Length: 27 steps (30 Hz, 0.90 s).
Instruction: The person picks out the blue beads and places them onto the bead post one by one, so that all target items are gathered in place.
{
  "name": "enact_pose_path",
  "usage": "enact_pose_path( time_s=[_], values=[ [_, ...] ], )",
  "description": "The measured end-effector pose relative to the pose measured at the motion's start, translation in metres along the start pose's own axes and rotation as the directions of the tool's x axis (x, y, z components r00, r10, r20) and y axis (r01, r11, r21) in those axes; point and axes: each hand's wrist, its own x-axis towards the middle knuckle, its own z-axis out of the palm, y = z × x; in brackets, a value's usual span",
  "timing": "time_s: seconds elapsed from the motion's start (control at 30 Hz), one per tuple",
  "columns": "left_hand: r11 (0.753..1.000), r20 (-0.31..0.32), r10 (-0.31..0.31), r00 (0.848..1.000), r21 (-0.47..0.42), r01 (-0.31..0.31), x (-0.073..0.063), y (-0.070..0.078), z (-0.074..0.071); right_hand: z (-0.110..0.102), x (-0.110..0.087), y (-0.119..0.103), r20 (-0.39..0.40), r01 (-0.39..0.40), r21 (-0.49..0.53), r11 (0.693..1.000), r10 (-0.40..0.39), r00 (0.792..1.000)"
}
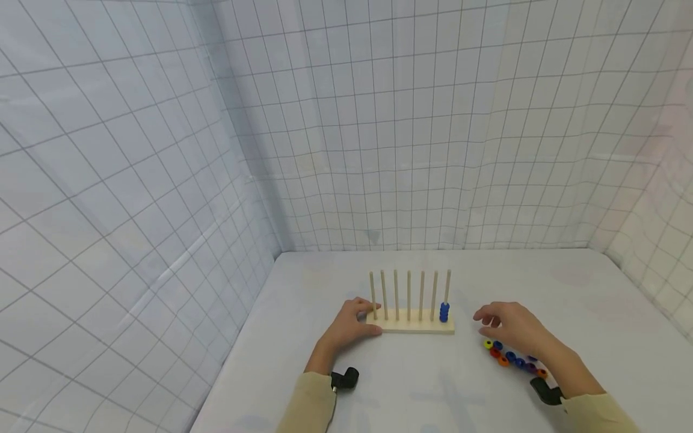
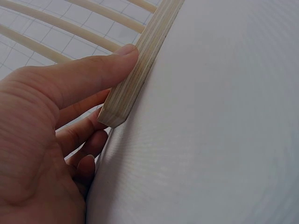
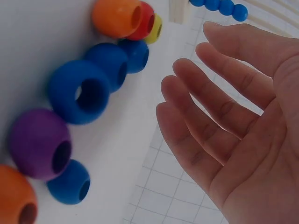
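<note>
The white tabletop (image 1: 303, 282) is occupied, between its side edges, by a wooden peg rack (image 1: 409, 327) set roughly parallel to the back edge; loose coloured beads (image 1: 511, 356) are strewn slantwise nearer the right edge.

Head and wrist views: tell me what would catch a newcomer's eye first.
Probably the wooden peg rack, its left end held by the left hand, with blue beads stacked on its rightmost peg alone. Next, the bright loose beads lying on the white table beside the empty right hand.
</note>
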Motion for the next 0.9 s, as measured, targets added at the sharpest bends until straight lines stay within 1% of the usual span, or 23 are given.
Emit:
enact_pose_path(
  time_s=[0.17,0.47,0.73,0.9],
  values=[
    [1.0,0.0,-0.006,1.0,-0.005,0.006,0.0,0.001,0.0,0.002,-0.005,0.007,0.014,-0.021,0.002,1.0,0.021,1.0],
    [1.0,-0.003,0.021,1.0,0.003,-0.021,-0.001,0.002,-0.001,0.0,-0.012,0.015,0.04,-0.06,0.001,0.998,0.06,0.997],
    [1.0,-0.003,-0.002,1.0,-0.009,0.002,-0.001,0.005,-0.002,0.001,-0.015,0.02,0.055,-0.064,0.008,0.998,0.064,0.996],
    [1.0,-0.003,0.004,1.0,-0.003,-0.004,-0.001,0.005,-0.001,0.0,-0.016,0.021,0.055,-0.077,0.004,0.997,0.076,0.996]
  ],
)
